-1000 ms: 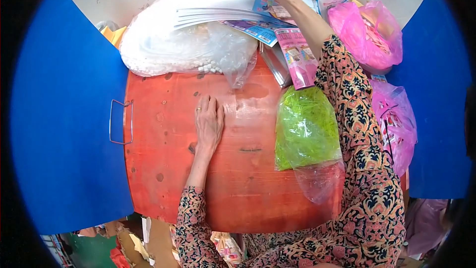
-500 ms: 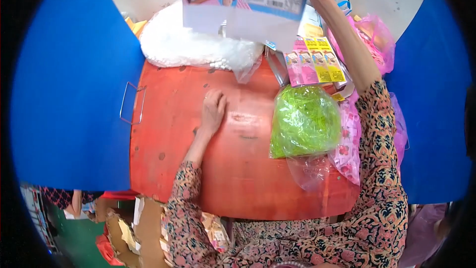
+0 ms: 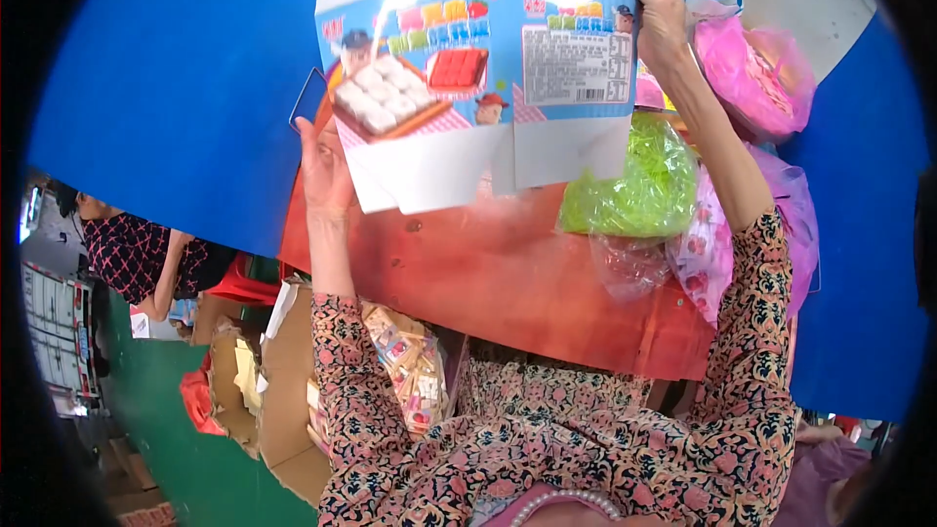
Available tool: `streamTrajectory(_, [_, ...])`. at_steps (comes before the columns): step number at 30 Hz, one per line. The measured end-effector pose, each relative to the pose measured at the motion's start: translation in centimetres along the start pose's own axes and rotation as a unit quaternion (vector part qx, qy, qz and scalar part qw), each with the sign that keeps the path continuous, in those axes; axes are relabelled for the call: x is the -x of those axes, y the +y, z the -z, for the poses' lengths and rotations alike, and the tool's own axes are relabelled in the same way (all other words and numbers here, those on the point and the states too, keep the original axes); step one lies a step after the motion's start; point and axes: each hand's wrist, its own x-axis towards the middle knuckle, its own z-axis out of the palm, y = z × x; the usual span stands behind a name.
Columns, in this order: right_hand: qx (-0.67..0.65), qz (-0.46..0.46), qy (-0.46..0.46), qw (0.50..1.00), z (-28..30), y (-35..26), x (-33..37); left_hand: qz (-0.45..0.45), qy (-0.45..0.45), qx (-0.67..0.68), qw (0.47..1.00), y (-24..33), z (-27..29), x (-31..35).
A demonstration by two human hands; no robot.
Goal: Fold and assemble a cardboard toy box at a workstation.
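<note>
Between blue boards (image 3: 185, 88) the red table (image 3: 498, 273) spreads out, and above it hangs the carton (image 3: 488, 78), held up and unfolded, light blue with glossy print. An upright crease parts it in two: a wider left face (image 3: 400, 39), washed by glare near the top and slightly blurred, and a narrower right face (image 3: 571, 59). Plain white flaps (image 3: 454, 166) run along the bottom, split by slits. Beyond the lower right flap, partly covered by it, lies the green bag (image 3: 639, 185). A tray of puffy white squares fills much of the left face, over pink checks. The right hand (image 3: 666, 29) pinches the carton's right edge; the left hand (image 3: 327, 171) is at its left edge, thumb raised, fingers partly hidden, so whether it grips I cannot tell. Smaller prints follow: a pale text block, a red tray, a red-capped cartoon figure and, tiniest, a barcode.
</note>
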Motion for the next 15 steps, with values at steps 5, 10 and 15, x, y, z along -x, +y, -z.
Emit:
streamTrajectory(5, [0.041,0.011,-0.047,0.998,-7.1,-1.3,0.1,0.052,-0.147,-0.054,0.986,7.3,-2.9,-4.3])
streamTrajectory(10, [0.047,-0.015,-0.013,0.999,-10.3,-3.1,-2.3,-0.013,-0.070,-0.321,0.944,11.3,-9.6,-9.0])
streamTrajectory(15, [0.038,-0.021,0.054,0.998,-12.9,-3.6,-5.5,-0.102,-0.035,-0.404,0.908,15.6,-14.3,-10.4])
